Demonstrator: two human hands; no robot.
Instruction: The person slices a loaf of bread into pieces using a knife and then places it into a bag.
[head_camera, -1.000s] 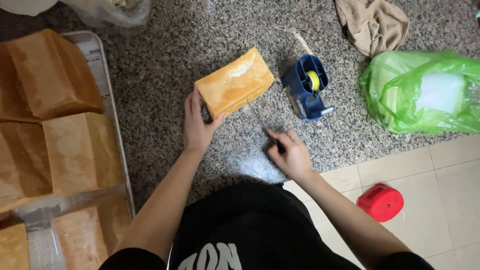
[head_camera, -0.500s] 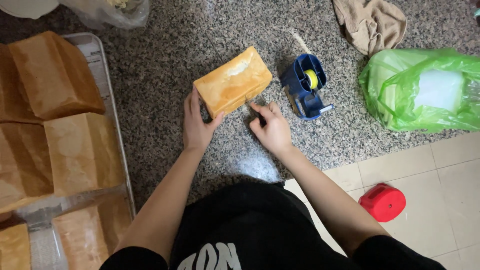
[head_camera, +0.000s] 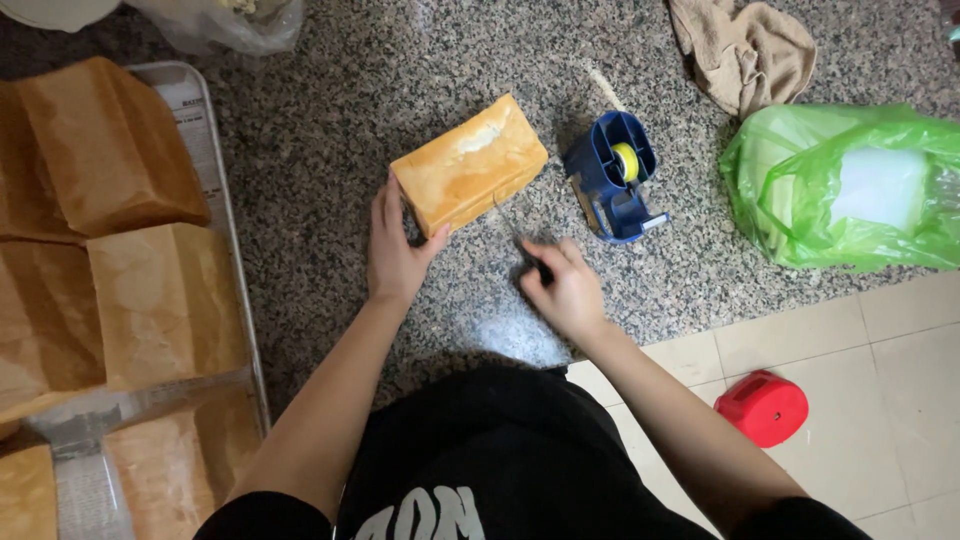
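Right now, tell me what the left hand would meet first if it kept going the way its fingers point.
The left hand already touches the near end of the bread loaf, so the loaf comes first.

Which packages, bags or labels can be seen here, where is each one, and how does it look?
Wrapped loaf: counter centre, golden block in clear film, left hand against its end.
Green plastic bag: counter right, crumpled, translucent, something white inside.
Clear bag: top edge, crumpled.
Brown loaves: left, on a tray.
Paper label: white, on the tray.

Green plastic bag (head_camera: 850, 190), beige cloth (head_camera: 745, 50), red lid (head_camera: 765, 407).
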